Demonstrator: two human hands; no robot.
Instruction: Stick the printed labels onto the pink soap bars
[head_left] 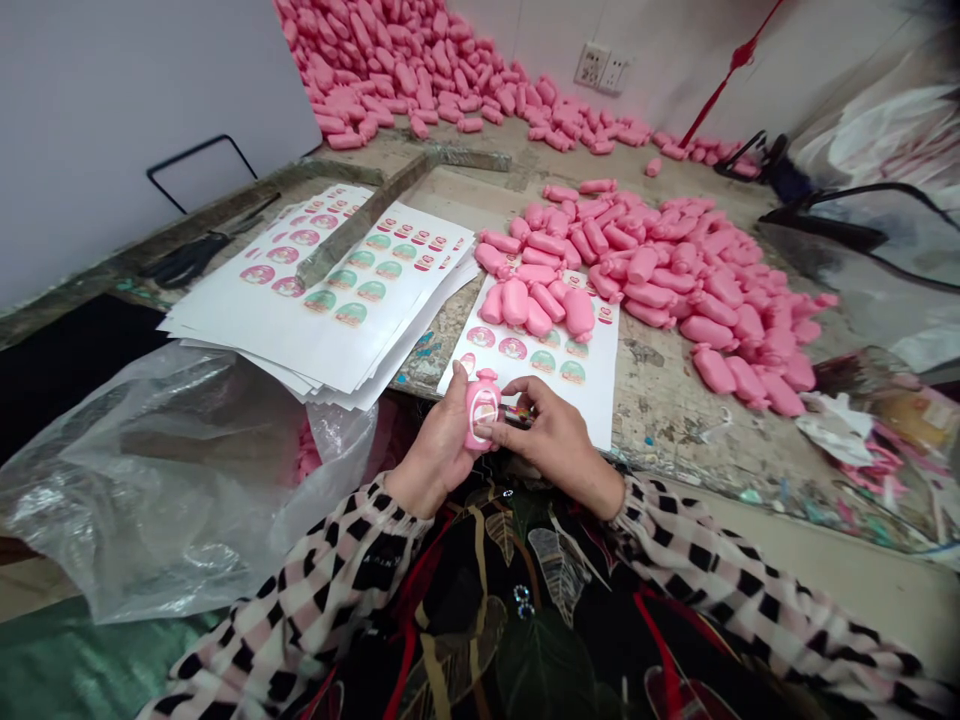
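A small pink plastic bottle (484,432) with a capped top stands upright in my left hand (444,432), whose fingers wrap round it from the left. An oval sticker (482,408) sits on the bottle's front. My right hand (559,435) is at the bottle's right side, fingers curled, its thumb tip touching the sticker's lower part. A narrow dark, partly coloured thing (519,412) shows between those fingers; its kind is unclear. Just beyond my hands lies a sticker sheet (600,400) with pink and green labels, several bottles resting on its far half.
A large heap of pink bottles (705,270) covers the right of the worktable; another (420,60) lines the wall. Stacked sticker sheets (300,340) lie left under a flat bar (360,225). Scissors (191,255) lie farther left. A clear plastic bag (150,480) hangs at the front left.
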